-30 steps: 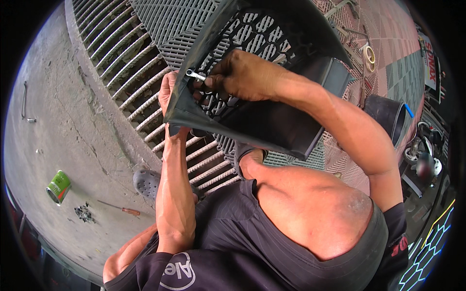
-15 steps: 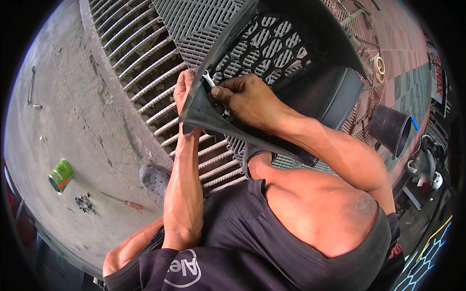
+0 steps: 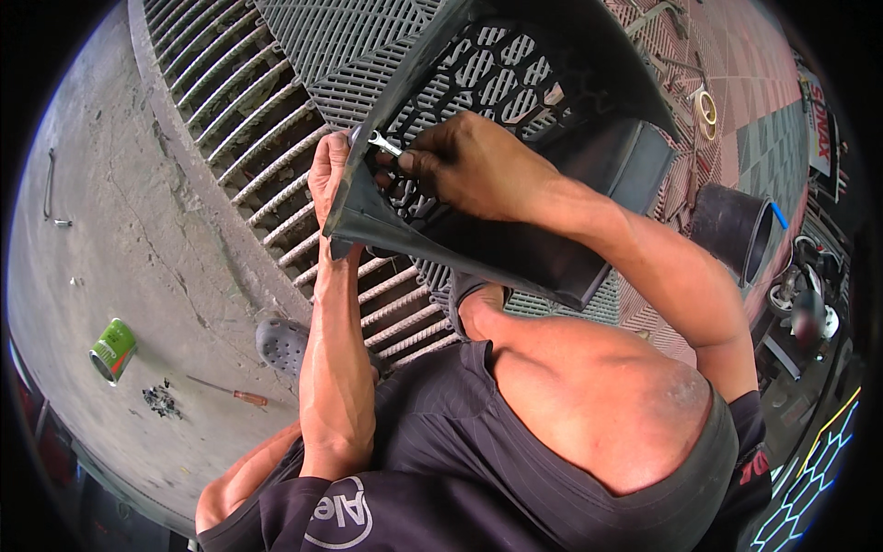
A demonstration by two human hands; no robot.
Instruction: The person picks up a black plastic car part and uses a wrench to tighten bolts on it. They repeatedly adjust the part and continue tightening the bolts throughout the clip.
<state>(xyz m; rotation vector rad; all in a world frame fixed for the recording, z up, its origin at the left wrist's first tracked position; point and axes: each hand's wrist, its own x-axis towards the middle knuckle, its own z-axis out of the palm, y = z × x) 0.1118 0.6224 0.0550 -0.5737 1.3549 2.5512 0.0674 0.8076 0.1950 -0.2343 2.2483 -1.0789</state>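
A large black plastic vehicle panel (image 3: pixel 441 241) with a honeycomb mesh stands tilted before me. My right hand (image 3: pixel 492 170) reaches inside it, closed on a small silver wrench (image 3: pixel 384 143). The wrench's jaw end points left, close to the panel's inner left wall. Against the outer side of that same wall, my left hand (image 3: pixel 328 175) is closed, its fingers curled near the edge. Whatever its fingertips pinch is hidden by the wall and the fingers.
Below lie a rusty bar grate (image 3: pixel 253 152) and grey plastic floor tiles (image 3: pixel 345 46). On the concrete at left are a green can (image 3: pixel 112 348), a screwdriver (image 3: pixel 248 397), small dark pieces (image 3: pixel 161 399) and a metal tool (image 3: pixel 50 189). A black bucket (image 3: pixel 727 225) and tape roll (image 3: pixel 705 112) sit right.
The wrench has swung from steep to flatter, its jaw end now pointing more to the left. My right hand has turned with it. The whole view has shifted slightly.
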